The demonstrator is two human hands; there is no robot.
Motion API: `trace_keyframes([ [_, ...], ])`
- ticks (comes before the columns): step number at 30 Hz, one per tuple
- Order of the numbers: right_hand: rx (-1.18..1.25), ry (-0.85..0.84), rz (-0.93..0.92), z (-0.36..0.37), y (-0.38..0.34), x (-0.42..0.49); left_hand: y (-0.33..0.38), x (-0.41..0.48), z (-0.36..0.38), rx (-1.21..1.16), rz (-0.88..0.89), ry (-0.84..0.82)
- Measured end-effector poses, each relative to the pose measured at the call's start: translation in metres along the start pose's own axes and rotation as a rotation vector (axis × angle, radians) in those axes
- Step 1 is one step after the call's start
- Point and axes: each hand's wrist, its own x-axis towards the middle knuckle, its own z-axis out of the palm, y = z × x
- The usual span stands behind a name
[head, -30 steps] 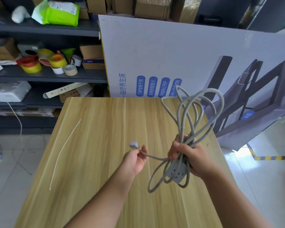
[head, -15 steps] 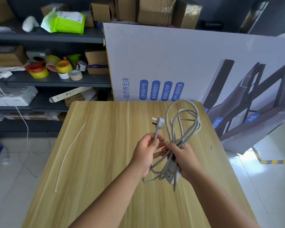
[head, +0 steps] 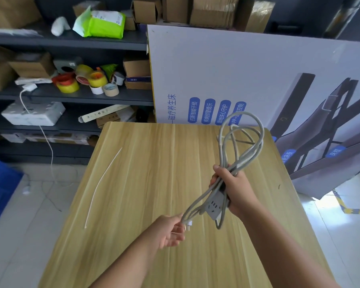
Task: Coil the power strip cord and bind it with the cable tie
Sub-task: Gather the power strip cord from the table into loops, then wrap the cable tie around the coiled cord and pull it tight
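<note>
plug end has dropped down and left since half a second ago, when it was up by the coil

left hand (head: 168, 232) has gone from beside the right hand to low over the near middle of the tabletop (head: 146, 183), fingers pinched on the plug (head: 188, 223) and pulling the last run of cord taut. right hand (head: 232, 189) is clamped around the coiled cord (head: 244, 140) and the power strip (head: 215, 205), held in the air over the right side of the tabletop, loops sticking up toward the far right corner. cord looks light and floppy but springy, so i'd guess the loops fan out if the grip loosens; best hold is at the waist where they cross. cable tie (head: 101, 185) lies untouched near the left edge, thin and bendy, probably easiest to lift by one end.
</note>
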Motion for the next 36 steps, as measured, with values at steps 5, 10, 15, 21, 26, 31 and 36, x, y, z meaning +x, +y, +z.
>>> trace_keyframes([
  [5,-0.083,-0.028,-0.002,0.003,0.0,-0.003,-0.031,0.024,-0.078,0.14,0.201,0.336],
  [10,-0.207,-0.052,0.006,0.012,0.003,-0.004,-0.054,0.057,-0.199,0.535,0.19,0.847],
  [15,-0.319,-0.038,0.014,0.026,0.021,0.006,-0.05,0.115,-0.273,0.716,0.095,0.978],
  [21,-0.353,-0.016,0.036,0.041,0.039,0.013,-0.066,0.146,-0.287,0.694,-0.035,0.965],
  [26,-0.355,-0.017,0.047,0.051,0.045,0.015,-0.066,0.131,-0.284,0.771,0.067,0.961],
  [31,-0.419,-0.068,0.028,0.061,0.042,0.014,-0.015,0.08,-0.22,0.701,0.526,0.737],
  [36,-0.461,-0.162,-0.016,0.072,0.039,0.01,0.062,0.009,-0.134,0.735,0.596,0.367],
])
